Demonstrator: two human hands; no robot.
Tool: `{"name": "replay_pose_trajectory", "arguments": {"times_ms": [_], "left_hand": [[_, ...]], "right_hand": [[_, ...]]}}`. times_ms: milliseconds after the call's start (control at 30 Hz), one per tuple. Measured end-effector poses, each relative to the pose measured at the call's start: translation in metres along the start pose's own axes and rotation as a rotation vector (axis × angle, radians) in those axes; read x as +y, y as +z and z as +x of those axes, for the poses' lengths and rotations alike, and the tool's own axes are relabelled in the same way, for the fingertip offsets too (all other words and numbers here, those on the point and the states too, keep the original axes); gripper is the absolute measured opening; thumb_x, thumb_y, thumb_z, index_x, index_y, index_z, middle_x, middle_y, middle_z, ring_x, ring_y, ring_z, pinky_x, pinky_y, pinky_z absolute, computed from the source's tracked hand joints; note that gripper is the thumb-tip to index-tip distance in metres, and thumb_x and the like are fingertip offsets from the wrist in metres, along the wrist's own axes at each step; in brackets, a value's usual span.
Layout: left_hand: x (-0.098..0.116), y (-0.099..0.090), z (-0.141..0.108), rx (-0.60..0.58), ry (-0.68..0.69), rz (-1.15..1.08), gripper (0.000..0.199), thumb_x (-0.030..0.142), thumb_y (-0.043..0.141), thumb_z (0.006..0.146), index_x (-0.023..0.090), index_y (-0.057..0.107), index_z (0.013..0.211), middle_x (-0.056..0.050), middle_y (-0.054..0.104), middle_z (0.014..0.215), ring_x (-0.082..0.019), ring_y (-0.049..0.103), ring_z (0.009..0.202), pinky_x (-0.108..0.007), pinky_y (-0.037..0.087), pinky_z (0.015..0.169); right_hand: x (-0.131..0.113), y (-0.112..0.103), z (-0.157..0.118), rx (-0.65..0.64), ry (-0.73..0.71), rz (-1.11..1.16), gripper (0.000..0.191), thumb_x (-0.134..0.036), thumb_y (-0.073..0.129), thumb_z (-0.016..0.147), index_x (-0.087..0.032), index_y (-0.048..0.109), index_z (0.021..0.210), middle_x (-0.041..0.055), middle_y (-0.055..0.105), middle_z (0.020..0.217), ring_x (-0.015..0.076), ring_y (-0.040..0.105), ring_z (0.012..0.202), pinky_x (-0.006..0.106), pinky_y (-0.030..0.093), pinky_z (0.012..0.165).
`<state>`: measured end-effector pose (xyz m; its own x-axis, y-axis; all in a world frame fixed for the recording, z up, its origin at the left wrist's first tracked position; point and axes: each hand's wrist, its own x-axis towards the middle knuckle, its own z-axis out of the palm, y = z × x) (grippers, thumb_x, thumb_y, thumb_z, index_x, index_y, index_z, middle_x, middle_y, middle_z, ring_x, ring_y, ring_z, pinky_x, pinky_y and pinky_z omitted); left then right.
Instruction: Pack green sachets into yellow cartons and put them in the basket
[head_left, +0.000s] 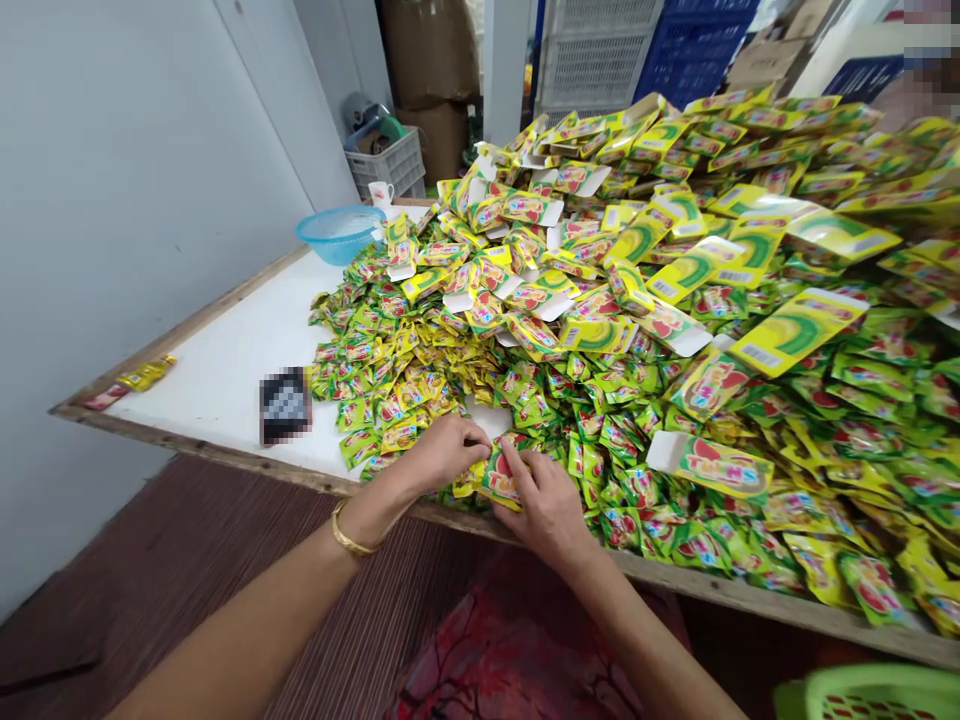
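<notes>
My right hand grips a small yellow-and-green candy box with watermelon print, low over the table's front edge. My left hand, with a gold bangle on its wrist, is closed at the box's left end. Its fingertips are pinched together, and what lies between them is hidden. Around both hands spreads a heap of small green and yellow candy packets. To the right of my right hand lies another box with an open white flap, on top of the packets.
A large pile of open candy boxes covers the back and right. On the left stand a blue basket, a white cup, a dark blurred item and a strip of packets. A wooden rim edges the table. A green basket sits below right.
</notes>
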<state>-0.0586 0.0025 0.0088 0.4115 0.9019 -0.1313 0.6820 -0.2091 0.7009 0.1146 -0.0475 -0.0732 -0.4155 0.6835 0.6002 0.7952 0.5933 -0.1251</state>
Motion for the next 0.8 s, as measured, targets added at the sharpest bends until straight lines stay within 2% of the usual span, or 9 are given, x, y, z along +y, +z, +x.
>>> {"name": "replay_pose_trajectory", "arguments": {"times_ms": [133, 233, 300, 367, 433, 500, 567, 667, 800], "left_hand": [[-0.003, 0.016, 0.003, 0.16, -0.051, -0.016, 0.012, 0.01, 0.054, 0.069, 0.016, 0.063, 0.075, 0.002, 0.061, 0.068, -0.013, 0.055, 0.067, -0.023, 0.039, 0.065], [-0.004, 0.021, 0.004, 0.308, -0.025, -0.021, 0.017, 0.009, 0.059, 0.065, 0.018, 0.058, 0.08, 0.003, 0.059, 0.071, -0.013, 0.054, 0.068, -0.024, 0.041, 0.065], [-0.003, 0.017, 0.003, 0.285, 0.01, -0.086, 0.01, 0.012, 0.059, 0.067, 0.017, 0.055, 0.074, 0.003, 0.058, 0.07, -0.013, 0.053, 0.068, -0.024, 0.042, 0.066], [-0.003, 0.008, -0.001, 0.196, 0.016, -0.206, 0.006, 0.017, 0.06, 0.07, 0.017, 0.056, 0.076, 0.001, 0.059, 0.073, -0.013, 0.055, 0.069, -0.024, 0.044, 0.067], [-0.004, -0.003, -0.008, 0.1, 0.011, -0.269, 0.019, 0.021, 0.062, 0.07, 0.016, 0.059, 0.088, -0.001, 0.063, 0.085, -0.013, 0.057, 0.075, -0.026, 0.046, 0.069], [-0.005, -0.009, -0.014, 0.056, 0.024, -0.189, 0.029, 0.019, 0.065, 0.068, 0.017, 0.06, 0.096, -0.002, 0.063, 0.094, -0.014, 0.057, 0.079, -0.028, 0.047, 0.073], [-0.007, -0.011, -0.017, 0.061, 0.06, -0.034, 0.026, 0.015, 0.064, 0.068, 0.018, 0.061, 0.094, -0.002, 0.062, 0.094, -0.015, 0.057, 0.081, -0.029, 0.047, 0.076], [-0.008, -0.005, -0.015, 0.101, 0.142, 0.118, 0.021, 0.008, 0.06, 0.07, 0.017, 0.062, 0.089, -0.002, 0.061, 0.09, -0.017, 0.057, 0.086, -0.031, 0.046, 0.08], [-0.008, 0.003, -0.008, 0.096, 0.227, 0.17, 0.024, 0.002, 0.055, 0.07, 0.017, 0.061, 0.087, -0.003, 0.062, 0.09, -0.017, 0.058, 0.09, -0.032, 0.046, 0.084]], "right_hand": [[0.0, 0.0, -0.001, -0.01, -0.009, -0.048, 0.059, -0.033, 0.05, 0.084, -0.011, 0.037, 0.137, 0.0118, 0.056, 0.099, 0.0233, 0.05, 0.086, 0.036, 0.044, 0.074], [0.0, 0.001, -0.001, -0.003, -0.005, -0.044, 0.057, -0.034, 0.05, 0.084, -0.011, 0.039, 0.135, 0.0117, 0.056, 0.099, 0.023, 0.05, 0.086, 0.035, 0.045, 0.074], [0.0, 0.001, -0.001, -0.001, 0.01, -0.021, 0.057, -0.036, 0.05, 0.084, -0.011, 0.039, 0.134, 0.0118, 0.056, 0.1, 0.0229, 0.051, 0.087, 0.035, 0.045, 0.075], [0.001, 0.001, 0.0, -0.009, 0.031, 0.004, 0.058, -0.038, 0.051, 0.084, -0.011, 0.04, 0.134, 0.0118, 0.056, 0.1, 0.0227, 0.051, 0.088, 0.034, 0.046, 0.076], [0.002, 0.001, 0.0, -0.014, 0.047, 0.027, 0.059, -0.039, 0.052, 0.083, -0.01, 0.041, 0.133, 0.0116, 0.056, 0.101, 0.0223, 0.051, 0.088, 0.033, 0.046, 0.076], [0.002, 0.001, 0.001, -0.024, 0.046, 0.049, 0.059, -0.038, 0.053, 0.083, -0.01, 0.041, 0.133, 0.011, 0.056, 0.1, 0.0219, 0.052, 0.088, 0.033, 0.047, 0.076], [0.003, 0.0, 0.001, -0.044, 0.029, 0.062, 0.059, -0.036, 0.053, 0.082, -0.011, 0.04, 0.134, 0.0105, 0.056, 0.099, 0.0219, 0.052, 0.087, 0.033, 0.046, 0.076], [0.003, 0.001, 0.001, -0.063, 0.012, 0.052, 0.059, -0.033, 0.054, 0.081, -0.011, 0.04, 0.134, 0.0103, 0.057, 0.098, 0.0222, 0.052, 0.086, 0.034, 0.046, 0.075], [0.003, 0.002, 0.001, -0.082, 0.023, 0.03, 0.057, -0.033, 0.055, 0.081, -0.012, 0.042, 0.132, 0.0098, 0.057, 0.097, 0.0224, 0.053, 0.085, 0.034, 0.046, 0.074]]}}
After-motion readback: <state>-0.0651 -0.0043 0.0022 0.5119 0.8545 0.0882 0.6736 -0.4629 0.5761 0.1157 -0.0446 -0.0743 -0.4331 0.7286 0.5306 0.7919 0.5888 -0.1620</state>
